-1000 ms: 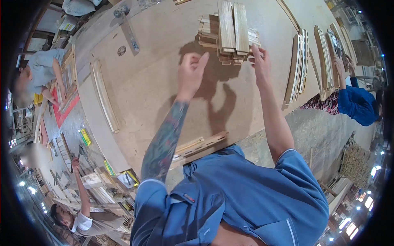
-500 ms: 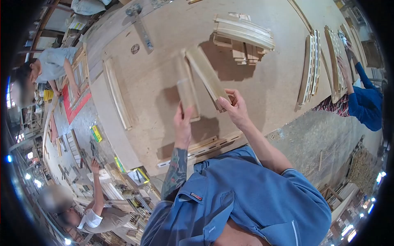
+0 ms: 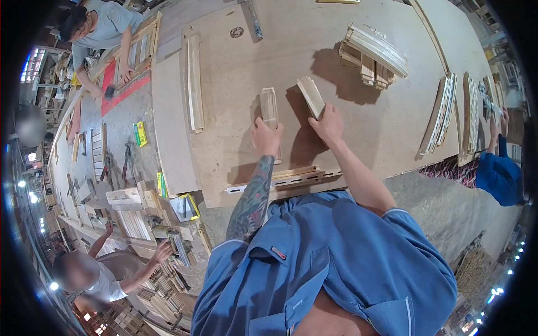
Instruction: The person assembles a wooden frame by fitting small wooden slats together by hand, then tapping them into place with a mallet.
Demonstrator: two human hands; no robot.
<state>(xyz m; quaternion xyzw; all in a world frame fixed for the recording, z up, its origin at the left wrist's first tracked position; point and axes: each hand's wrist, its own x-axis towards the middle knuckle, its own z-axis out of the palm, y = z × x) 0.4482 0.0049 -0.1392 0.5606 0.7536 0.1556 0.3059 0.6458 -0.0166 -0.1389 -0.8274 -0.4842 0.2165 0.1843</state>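
Observation:
My left hand (image 3: 267, 136) is closed round the near part of a narrow wooden piece (image 3: 269, 105) over the pale board table (image 3: 235, 73). My right hand (image 3: 329, 126) grips the near end of another wooden piece (image 3: 311, 96), tilted to the left at its far end. The two pieces are apart, with dark shadows beside them. Close to my body, slotted strips (image 3: 286, 180) lie along the table's near edge. A stack of wooden slats (image 3: 375, 50) sits farther off to the right.
Long strips (image 3: 194, 84) lie at the left, and slotted strips (image 3: 440, 115) at the right. A hammer-like tool (image 3: 253, 19) is at the far edge. Co-workers are at the upper left (image 3: 109, 28), lower left (image 3: 103, 277) and right (image 3: 499, 176).
Both wooden pieces have moved apart from each other and lower toward the table, each still in its hand. The view has shifted, so the table's contents appear farther right.

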